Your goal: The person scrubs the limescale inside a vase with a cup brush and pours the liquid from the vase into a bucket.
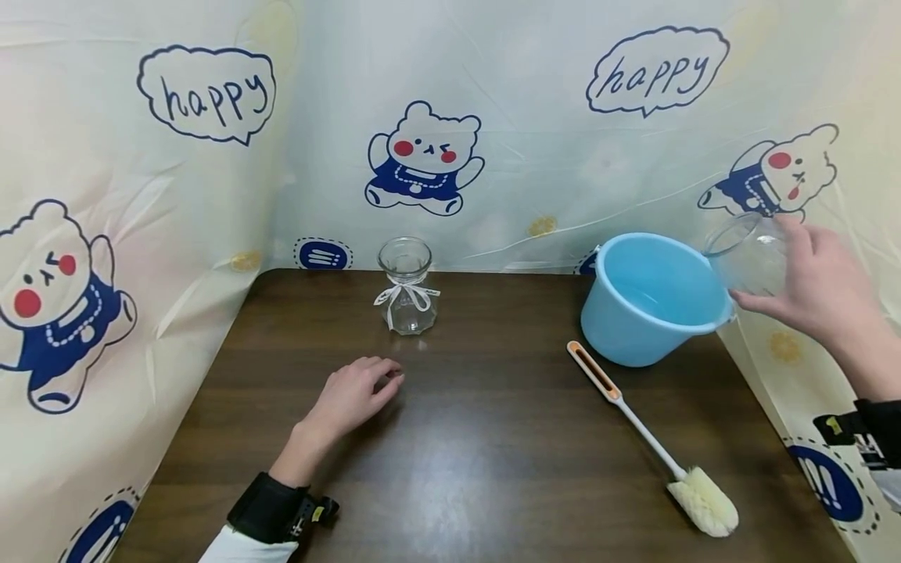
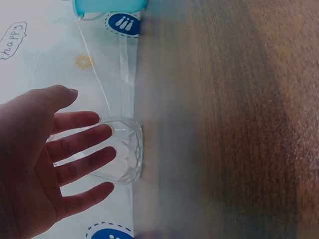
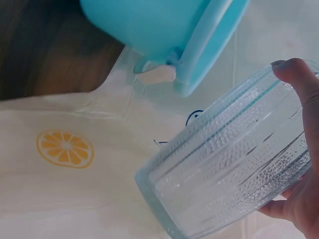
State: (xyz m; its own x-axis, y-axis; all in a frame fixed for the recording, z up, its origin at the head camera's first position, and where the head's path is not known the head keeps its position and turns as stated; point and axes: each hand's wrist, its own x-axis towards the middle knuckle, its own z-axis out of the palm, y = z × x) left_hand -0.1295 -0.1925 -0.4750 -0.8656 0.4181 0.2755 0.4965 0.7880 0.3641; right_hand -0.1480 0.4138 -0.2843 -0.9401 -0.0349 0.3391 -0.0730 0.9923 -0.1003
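My right hand (image 1: 831,289) grips a clear glass vase (image 1: 746,254), thumb on one side and fingers on the other. It is tilted, its near end overlapping the blue bucket's (image 1: 598,313) right rim in the head view. Long textured panels run along the glass (image 3: 224,159) in the right wrist view. Low over the table at centre left is my left hand (image 1: 355,395), its fingers relaxed and holding nothing. Behind that hand a small glass vase (image 1: 411,313) with a white ribbon bow stands upright; in the left wrist view the fingers partly hide it.
A long-handled brush (image 1: 651,434) with a cream, fluffy head lies slantwise on the dark wooden table (image 1: 450,469), in front of the bucket. Cartoon-printed cloth (image 1: 535,156) hangs behind the table and along both sides.
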